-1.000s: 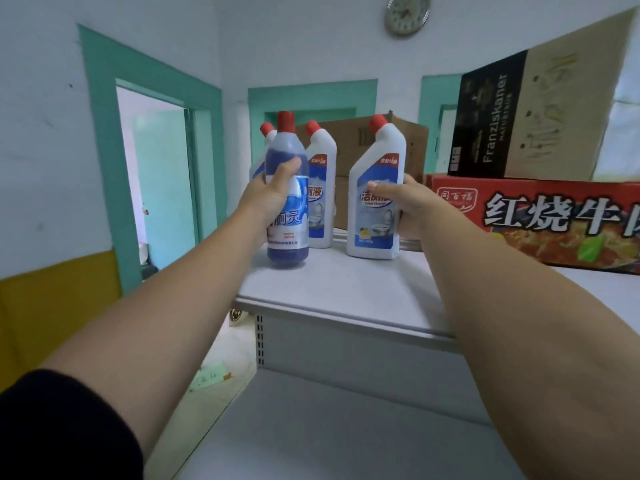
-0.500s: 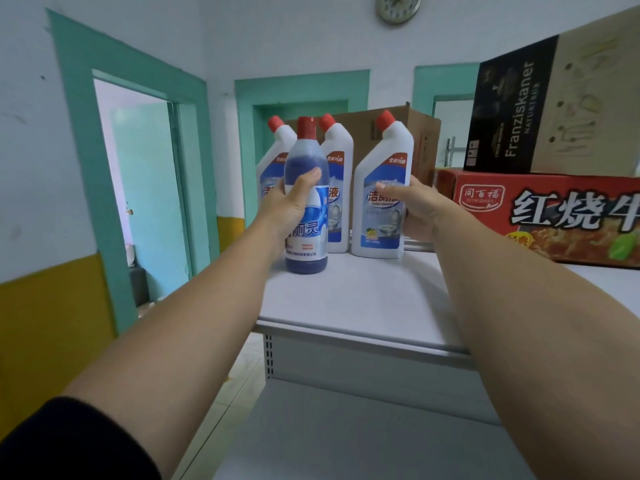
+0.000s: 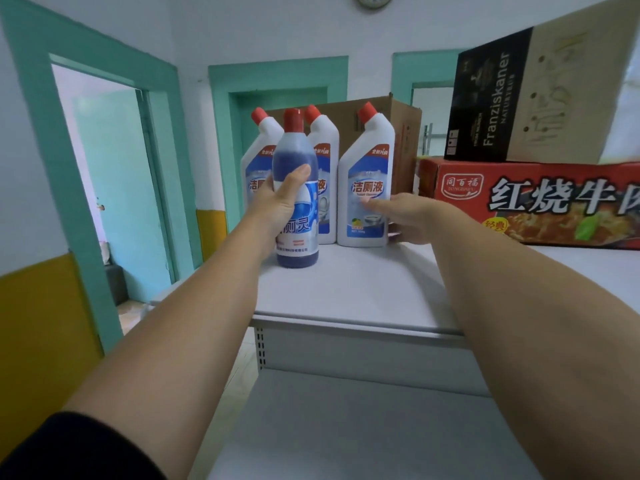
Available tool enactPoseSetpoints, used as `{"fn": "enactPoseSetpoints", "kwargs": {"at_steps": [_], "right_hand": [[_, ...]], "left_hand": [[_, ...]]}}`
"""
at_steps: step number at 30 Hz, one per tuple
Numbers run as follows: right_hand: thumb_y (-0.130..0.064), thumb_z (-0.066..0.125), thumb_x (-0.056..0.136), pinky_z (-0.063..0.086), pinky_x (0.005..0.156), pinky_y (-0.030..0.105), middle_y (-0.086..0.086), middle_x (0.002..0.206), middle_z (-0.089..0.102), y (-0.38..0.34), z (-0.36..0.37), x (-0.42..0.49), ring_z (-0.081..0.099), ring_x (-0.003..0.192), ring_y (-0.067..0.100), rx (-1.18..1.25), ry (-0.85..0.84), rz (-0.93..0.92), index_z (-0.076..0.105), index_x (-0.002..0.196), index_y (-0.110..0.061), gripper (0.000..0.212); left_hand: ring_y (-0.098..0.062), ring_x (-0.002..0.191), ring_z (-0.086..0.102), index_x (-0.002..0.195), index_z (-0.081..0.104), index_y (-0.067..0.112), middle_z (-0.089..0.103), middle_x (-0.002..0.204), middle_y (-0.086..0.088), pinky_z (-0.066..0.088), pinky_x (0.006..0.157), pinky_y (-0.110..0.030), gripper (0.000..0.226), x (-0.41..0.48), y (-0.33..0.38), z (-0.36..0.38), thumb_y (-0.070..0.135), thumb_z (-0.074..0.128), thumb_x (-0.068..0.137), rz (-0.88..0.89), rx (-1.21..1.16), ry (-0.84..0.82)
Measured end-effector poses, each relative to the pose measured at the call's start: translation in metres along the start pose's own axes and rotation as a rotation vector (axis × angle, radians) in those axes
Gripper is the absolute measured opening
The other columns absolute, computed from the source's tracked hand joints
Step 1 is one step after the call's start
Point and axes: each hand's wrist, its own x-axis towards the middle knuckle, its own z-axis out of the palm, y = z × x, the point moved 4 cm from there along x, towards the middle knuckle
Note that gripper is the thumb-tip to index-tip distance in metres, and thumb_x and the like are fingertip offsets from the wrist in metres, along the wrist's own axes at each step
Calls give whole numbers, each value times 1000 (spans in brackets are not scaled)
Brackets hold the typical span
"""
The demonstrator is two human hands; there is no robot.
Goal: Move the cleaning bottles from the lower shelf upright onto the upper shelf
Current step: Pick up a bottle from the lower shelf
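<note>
On the white upper shelf [image 3: 363, 289] a blue bottle [image 3: 296, 147] with a red cap stands upright, and my left hand [image 3: 280, 206] grips its label. Behind it stand three white cleaning bottles with red caps: the left one [image 3: 259, 150], the middle one [image 3: 323, 140] and the right one [image 3: 367, 161]. My right hand [image 3: 408, 216] lies at the right bottle's lower side with loosened fingers, its thumb touching the label. The lower shelf [image 3: 346, 427] shows below between my forearms, and no bottle is visible on it.
A red food box [image 3: 540, 199] lies on the upper shelf at right, with a black and tan Franziskaner carton [image 3: 519, 98] on top. A brown carton [image 3: 405, 133] stands behind the bottles. An open teal-framed doorway [image 3: 114, 188] is at left.
My right hand has loosened from around the right white bottle and slid down to its side. The blue bottle stays upright in my left hand. The view has shifted left.
</note>
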Motion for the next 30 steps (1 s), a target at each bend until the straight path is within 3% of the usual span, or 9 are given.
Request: {"fn": "enactPoseSetpoints", "kwargs": {"at_steps": [4, 6, 10, 14, 17, 20, 25, 30], "right_hand": [[-45, 60, 96, 48, 103, 41, 9, 123, 64, 14, -10, -26, 61, 108, 24, -562, 85, 18, 59, 129, -10, 49], [-40, 51, 101, 43, 106, 39, 7, 133, 59, 12, -9, -53, 57, 118, 27, -843, 65, -15, 58, 135, -12, 45], [-40, 47, 100, 41, 108, 43, 2, 135, 61, 19, -12, -99, 55, 122, 27, -1083, 28, -68, 65, 130, -22, 39], [-38, 47, 101, 45, 102, 38, 3, 129, 65, 29, -29, -143, 57, 117, 28, -1163, 104, -120, 70, 121, -18, 36], [-37, 49, 101, 42, 100, 34, 3, 134, 62, 37, -53, -174, 55, 123, 27, -1180, 159, -93, 65, 128, -20, 36], [-38, 52, 100, 40, 104, 34, 4, 140, 57, 47, -87, -208, 51, 128, 27, -1163, 229, -32, 59, 135, -21, 39], [-32, 51, 100, 42, 103, 35, 4, 138, 59, 74, -159, -265, 53, 125, 26, -1105, 332, 64, 62, 132, -22, 34], [-30, 50, 100, 44, 102, 36, 4, 135, 61, 106, -242, -329, 56, 121, 27, -1090, 429, 156, 65, 127, -20, 32]], "left_hand": [[-18, 97, 72, 120, 55, 34, 73, 108, 6, 56, 93, -48, 49, -16, 6, 3, 66, 62, 84, -1, -23, -20], [-18, 96, 72, 111, 56, 34, 74, 106, 6, 57, 93, -47, 40, -25, 10, 5, 63, 65, 84, 4, -37, -30], [-18, 95, 72, 101, 59, 34, 75, 100, 6, 57, 93, -47, 39, -48, 22, 18, 56, 77, 75, 48, -64, -87], [-18, 95, 74, 113, 62, 30, 76, 104, 5, 57, 93, -46, 69, -72, 35, 45, 65, 80, 56, 57, -91, -177], [-19, 93, 74, 112, 63, 29, 76, 101, 3, 58, 91, -46, 54, -93, 42, 78, 57, 79, 68, 71, -157, -254], [-22, 91, 75, 116, 63, 25, 76, 99, 0, 59, 89, -46, 61, -118, 53, 120, 56, 79, 66, 63, -192, -326], [-22, 90, 74, 115, 64, 21, 76, 99, -3, 59, 85, -42, 48, -159, 77, 199, 50, 77, 79, 64, -221, -479], [-18, 75, 72, 103, 65, 19, 73, 83, -1, 60, 74, -36, 33, -212, 100, 292, 43, 75, 83, 47, -282, -595]]}}
